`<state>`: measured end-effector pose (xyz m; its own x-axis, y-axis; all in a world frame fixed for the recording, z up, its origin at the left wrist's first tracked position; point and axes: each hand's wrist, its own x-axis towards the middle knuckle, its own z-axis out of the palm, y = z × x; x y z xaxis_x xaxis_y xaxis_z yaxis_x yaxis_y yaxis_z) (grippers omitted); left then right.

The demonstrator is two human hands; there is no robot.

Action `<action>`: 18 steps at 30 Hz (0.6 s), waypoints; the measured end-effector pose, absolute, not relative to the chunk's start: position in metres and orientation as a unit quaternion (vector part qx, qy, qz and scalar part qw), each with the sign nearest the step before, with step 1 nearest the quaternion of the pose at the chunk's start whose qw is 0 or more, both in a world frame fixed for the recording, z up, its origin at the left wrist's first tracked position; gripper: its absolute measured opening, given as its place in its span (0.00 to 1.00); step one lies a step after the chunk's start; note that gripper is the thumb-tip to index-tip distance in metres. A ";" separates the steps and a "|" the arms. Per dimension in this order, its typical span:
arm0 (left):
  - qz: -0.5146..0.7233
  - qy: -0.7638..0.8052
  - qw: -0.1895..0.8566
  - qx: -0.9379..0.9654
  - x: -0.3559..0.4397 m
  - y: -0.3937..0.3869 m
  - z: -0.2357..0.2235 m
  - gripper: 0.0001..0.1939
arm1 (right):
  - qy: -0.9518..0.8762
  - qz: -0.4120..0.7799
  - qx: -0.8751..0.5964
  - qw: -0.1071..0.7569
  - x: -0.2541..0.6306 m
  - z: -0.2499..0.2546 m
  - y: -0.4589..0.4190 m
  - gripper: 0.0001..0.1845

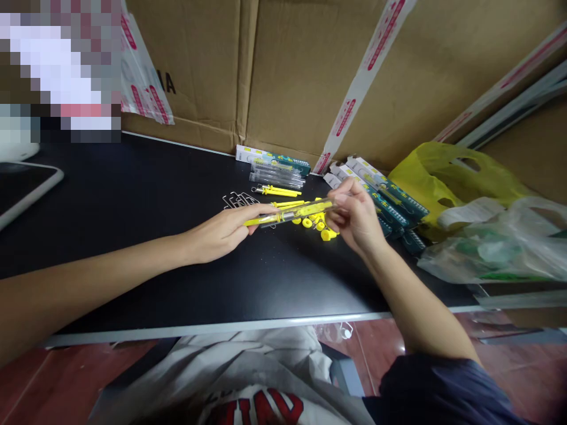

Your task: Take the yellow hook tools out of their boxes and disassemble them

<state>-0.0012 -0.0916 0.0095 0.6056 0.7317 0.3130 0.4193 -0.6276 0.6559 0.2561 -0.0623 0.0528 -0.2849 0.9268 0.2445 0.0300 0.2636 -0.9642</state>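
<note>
A clear plastic tube with yellow parts and a silvery piece inside spans the space between my hands, over the table. My left hand is closed around its left end, where a yellow stick pokes out. My right hand pinches the other end between thumb and fingers; the fingertips partly hide that end. Just behind lie several small yellow caps, bent metal wire hooks and yellow rods with metal ends. Farther back rest several clear plastic tubes.
A printed carton lies at the back, and more printed cartons are piled right. Yellow and clear plastic bags fill the right side. Large cardboard boxes wall the back. A white-edged device sits far left on the black table.
</note>
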 end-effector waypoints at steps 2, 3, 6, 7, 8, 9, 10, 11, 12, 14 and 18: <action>0.290 0.346 0.270 0.851 -0.001 -0.092 0.011 0.25 | -0.655 0.446 -0.385 0.472 0.261 0.057 -0.059 0.12; 0.287 0.353 0.270 0.849 -0.001 -0.092 0.011 0.23 | -0.660 0.437 -0.391 0.470 0.263 0.058 -0.058 0.12; 0.275 0.373 0.269 0.844 0.000 -0.094 0.010 0.20 | -0.659 0.444 -0.391 0.465 0.264 0.059 -0.057 0.13; 0.272 0.378 0.271 0.843 0.001 -0.094 0.009 0.21 | -0.655 0.453 -0.387 0.465 0.263 0.059 -0.058 0.13; 0.271 0.382 0.273 0.841 0.001 -0.094 0.008 0.21 | -0.651 0.462 -0.382 0.466 0.263 0.058 -0.058 0.13; 0.272 0.385 0.274 0.838 0.001 -0.093 0.007 0.21 | -0.648 0.468 -0.378 0.467 0.262 0.058 -0.058 0.13; 0.275 0.387 0.275 0.836 0.001 -0.093 0.006 0.21 | -0.646 0.471 -0.378 0.468 0.262 0.058 -0.059 0.12; 0.278 0.389 0.274 0.835 0.001 -0.092 0.005 0.21 | -0.645 0.470 -0.379 0.468 0.262 0.058 -0.058 0.12; 0.281 0.391 0.271 0.833 0.001 -0.091 0.005 0.20 | -0.645 0.467 -0.382 0.469 0.263 0.059 -0.058 0.12; 0.288 0.393 0.265 0.832 0.001 -0.090 0.005 0.20 | -0.646 0.456 -0.388 0.473 0.265 0.060 -0.057 0.12; 0.302 0.402 0.253 0.827 0.001 -0.091 0.008 0.18 | -0.635 0.455 -0.387 0.490 0.269 0.063 -0.053 0.14</action>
<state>0.0010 -0.0906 0.0076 0.4953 0.8170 0.2954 0.5119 -0.5492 0.6606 0.2693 -0.0529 0.0632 -0.2202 0.9374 0.2699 0.0453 0.2863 -0.9571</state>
